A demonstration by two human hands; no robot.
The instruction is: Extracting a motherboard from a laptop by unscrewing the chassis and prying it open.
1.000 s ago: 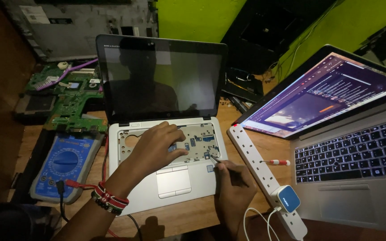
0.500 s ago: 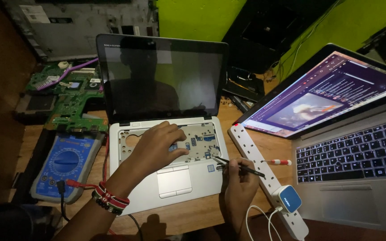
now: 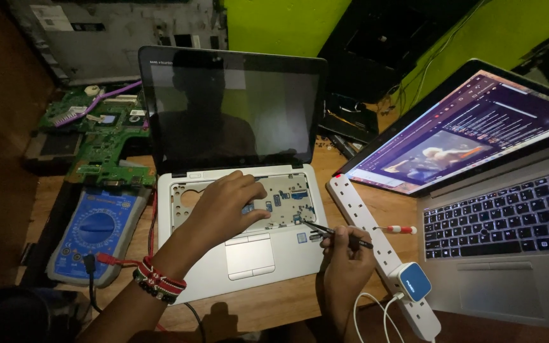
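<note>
Left hand: the left hand (image 3: 227, 206) lies palm down, fingers loosely spread, on the bared keyboard bay of the small silver laptop (image 3: 243, 254); it presses flat and grips nothing that I can see.
Right hand: the right hand (image 3: 344, 254) is closed around a dark, slim tool (image 3: 335, 231), held like a pen; whether it is tweezers or a fine screwdriver I cannot tell.
Where the tool points: its long axis runs from the right hand up and to the left, tip at the lower right corner of the bay, just beside the left hand's fingertips.
Nearer hand: the right hand is the one at that corner; the left sits more toward the middle of the bay.
Around them: a white power strip (image 3: 366, 222) lies on the bench just right of the laptop, a small red-handled screwdriver (image 3: 396, 229) beside it, a blue multimeter (image 3: 93, 232) to the left, and a second laptop (image 3: 497, 190) with a lit screen at far right.
Hard to make out: what the tip touches is too small and dim to tell; the left palm hides part of the board.
</note>
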